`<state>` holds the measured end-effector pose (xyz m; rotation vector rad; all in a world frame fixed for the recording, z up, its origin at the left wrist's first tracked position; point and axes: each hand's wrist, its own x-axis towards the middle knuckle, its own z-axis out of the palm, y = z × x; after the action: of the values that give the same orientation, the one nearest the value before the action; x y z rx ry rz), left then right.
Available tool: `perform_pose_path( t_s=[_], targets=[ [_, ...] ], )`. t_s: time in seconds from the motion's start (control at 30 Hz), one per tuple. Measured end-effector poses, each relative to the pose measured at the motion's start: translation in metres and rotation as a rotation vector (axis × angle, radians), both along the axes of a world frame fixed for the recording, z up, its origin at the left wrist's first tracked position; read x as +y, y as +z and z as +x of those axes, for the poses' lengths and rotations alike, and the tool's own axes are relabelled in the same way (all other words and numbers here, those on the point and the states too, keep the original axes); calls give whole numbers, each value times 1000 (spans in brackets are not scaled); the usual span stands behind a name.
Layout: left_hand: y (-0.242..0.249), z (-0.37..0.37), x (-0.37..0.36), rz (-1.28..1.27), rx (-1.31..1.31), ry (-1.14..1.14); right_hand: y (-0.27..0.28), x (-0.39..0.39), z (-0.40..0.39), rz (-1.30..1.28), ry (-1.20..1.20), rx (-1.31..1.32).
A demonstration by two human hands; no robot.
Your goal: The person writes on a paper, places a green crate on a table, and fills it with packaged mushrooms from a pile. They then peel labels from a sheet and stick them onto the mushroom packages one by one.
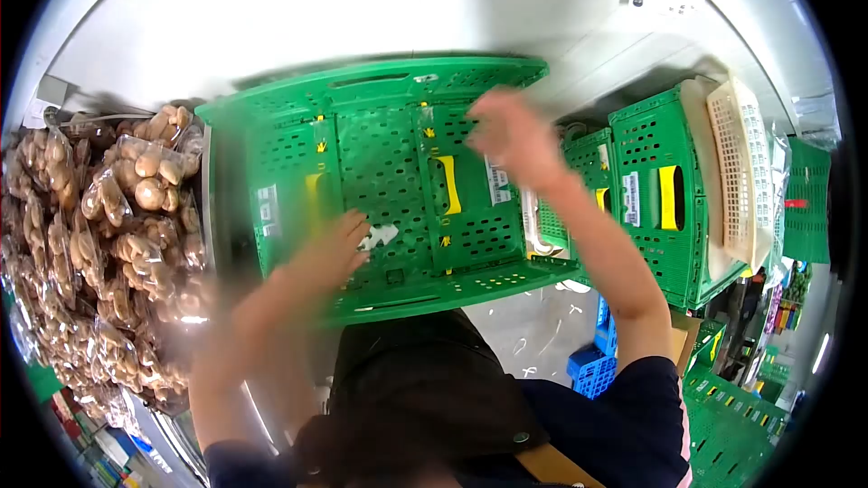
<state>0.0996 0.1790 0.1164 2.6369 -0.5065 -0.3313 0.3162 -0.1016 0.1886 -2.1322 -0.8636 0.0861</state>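
In front of me stands a green folding plastic crate (384,158) with a perforated bottom and end panels bearing yellow handles. My left hand (339,248) reaches over its near left part, fingers stretched out and holding nothing visible. Just past those fingertips a torn white scrap (380,236) lies on the crate bottom. Blurred by motion, my right hand (511,136) hangs over the right end panel (475,185), which carries a white label (498,183). Its fingers point left and are smeared.
Many bagged mushrooms (149,176) are piled at left. On the right, more green crates (646,154) stand beside a cream perforated basket (737,167). Blue crates (593,370) sit low on the floor. A white wall (334,0) rises behind the crate.
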Motion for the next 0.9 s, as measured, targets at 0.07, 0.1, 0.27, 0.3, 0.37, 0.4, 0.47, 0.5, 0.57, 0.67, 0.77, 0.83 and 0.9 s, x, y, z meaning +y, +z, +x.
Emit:
perform_pose_path(
  t_s=[0.07, 0.1, 0.27, 0.3, 0.37, 0.4, 0.47, 0.5, 0.57, 0.67, 0.77, 0.83, 0.9],
  targets=[
    [-35, 7, 9, 174, -37, -186, -89, 19, -24, -508, 727, -186],
    [-51, 6, 15, 232, -4, -265, -131, 10, -44, -414, 829, -354],
    [-79, -6, 29, 380, -37, -455, -196, 6, -57, -495, 902, -565],
    [-76, -4, 24, 415, -15, -482, -190, 22, -59, -602, 943, -487],
    [-65, 7, 18, 492, 25, -523, -182, 54, -62, -814, 1026, -342],
    [-66, 9, 20, 385, -170, -501, -182, 63, -64, -763, 957, -363],
    [-66, 8, 21, 364, -72, -448, -180, 75, -56, -829, 1002, -243],
    [-64, 9, 20, 348, -26, -424, -174, 77, -53, -868, 1021, -179],
    [-48, 12, 25, 251, -155, -359, -143, 61, -52, -822, 978, -271],
    [3, -2, 43, 290, -186, -181, -59, 7, -40, -839, 835, -232],
    [53, -16, 75, 433, -89, 13, -40, -61, -28, -1023, 559, -250],
    [69, -19, 84, 626, 107, 175, -36, -78, -25, -1066, 529, -262],
    [54, -35, 102, 744, -58, 100, -44, -82, -26, -1028, 457, -290]
  ],
)
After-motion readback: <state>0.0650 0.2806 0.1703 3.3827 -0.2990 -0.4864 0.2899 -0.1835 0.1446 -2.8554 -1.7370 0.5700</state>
